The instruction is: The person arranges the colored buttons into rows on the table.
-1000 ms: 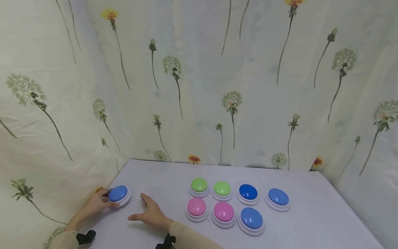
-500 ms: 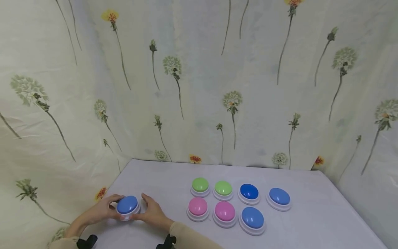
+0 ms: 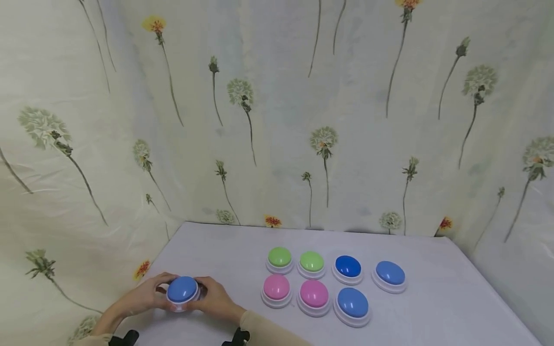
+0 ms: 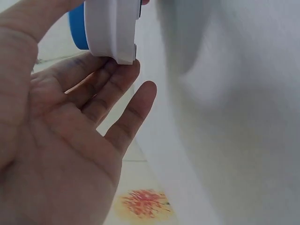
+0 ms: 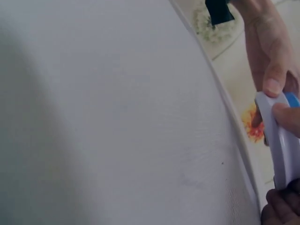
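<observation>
Between my two hands is a light blue push button [image 3: 182, 289] with a white round base, at the left side of the table in the head view. My left hand [image 3: 146, 294] grips its left side, thumb and fingertips on the base. From the other side my right hand [image 3: 218, 300] holds it too, with thumb and fingers on the rim. In the left wrist view the button [image 4: 110, 30] is off the white surface, its underside apart from it. The right wrist view catches the button's white base [image 5: 276, 140] edge-on, with my right fingers [image 5: 280, 208] partly cut off.
Right of my hands, several push buttons stand on the white table [image 3: 225, 245]: green [image 3: 279, 257], [image 3: 311, 261] in back, pink [image 3: 276, 286], [image 3: 313, 293] in front. Dark blue [image 3: 348, 265] and light blue buttons [image 3: 352, 302], [image 3: 390, 272] follow. A flowered curtain [image 3: 277, 120] surrounds the table.
My left hand has brought the blue button rightward and nearer from the table's left edge. My right hand, empty before with fingers spread, now grips the button as well. The other buttons stay put.
</observation>
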Motion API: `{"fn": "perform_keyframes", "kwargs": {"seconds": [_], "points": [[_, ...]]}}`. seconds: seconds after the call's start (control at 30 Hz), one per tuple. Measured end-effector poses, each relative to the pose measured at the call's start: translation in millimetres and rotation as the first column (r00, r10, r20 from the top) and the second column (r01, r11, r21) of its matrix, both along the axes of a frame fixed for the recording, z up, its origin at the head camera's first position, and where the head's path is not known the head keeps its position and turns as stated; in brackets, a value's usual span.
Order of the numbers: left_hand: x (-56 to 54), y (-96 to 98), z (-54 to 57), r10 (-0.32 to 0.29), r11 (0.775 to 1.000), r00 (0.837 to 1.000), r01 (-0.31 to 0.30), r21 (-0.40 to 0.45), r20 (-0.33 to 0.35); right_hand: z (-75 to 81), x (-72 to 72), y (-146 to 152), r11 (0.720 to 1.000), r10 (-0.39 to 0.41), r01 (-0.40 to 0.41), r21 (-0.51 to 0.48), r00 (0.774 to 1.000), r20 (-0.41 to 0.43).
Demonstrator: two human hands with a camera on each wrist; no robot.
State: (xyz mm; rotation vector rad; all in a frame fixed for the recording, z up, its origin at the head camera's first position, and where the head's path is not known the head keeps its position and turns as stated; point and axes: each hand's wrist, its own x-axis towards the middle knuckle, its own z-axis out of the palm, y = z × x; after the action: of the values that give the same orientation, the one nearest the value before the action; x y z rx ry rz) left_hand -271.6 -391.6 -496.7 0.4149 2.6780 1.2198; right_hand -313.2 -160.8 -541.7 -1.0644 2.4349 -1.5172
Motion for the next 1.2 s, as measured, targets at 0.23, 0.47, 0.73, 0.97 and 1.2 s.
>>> {"fn": "perform_keyframes", "kwargs": {"seconds": [0.23, 0.47, 0.73, 0.97, 1.2], "points": [[7.6, 21.7, 13.9, -0.050, 0.996, 0.990, 0.039, -0.084, -0.130, 14.4, 10.3, 27.0, 0.999, 0.012, -0.015, -0.051, 0.999, -0.047], [12.7, 64.1, 36.6, -0.121, 0.992, 0.968, 0.113, -0.052, -0.218, 40.3, 22.4, 76.7, 0.998, 0.022, -0.026, -0.057, 0.997, -0.071], [17.1, 121.4, 41.6, -0.156, 0.988, 0.958, 0.149, -0.047, -0.239, 57.4, 39.8, 140.4, 1.000, -0.012, 0.012, 0.003, 0.991, -0.131], [21.5, 180.5, 46.0, -0.222, 0.975, 0.931, 0.222, -0.035, -0.288, 62.4, 49.8, 199.4, 0.997, -0.052, 0.060, 0.052, 0.988, -0.145], [19.1, 236.6, 49.9, -0.286, 0.958, 0.879, 0.261, -0.116, -0.382, 70.8, 59.9, 256.5, 0.984, -0.118, 0.126, 0.127, 0.991, -0.064]]}}
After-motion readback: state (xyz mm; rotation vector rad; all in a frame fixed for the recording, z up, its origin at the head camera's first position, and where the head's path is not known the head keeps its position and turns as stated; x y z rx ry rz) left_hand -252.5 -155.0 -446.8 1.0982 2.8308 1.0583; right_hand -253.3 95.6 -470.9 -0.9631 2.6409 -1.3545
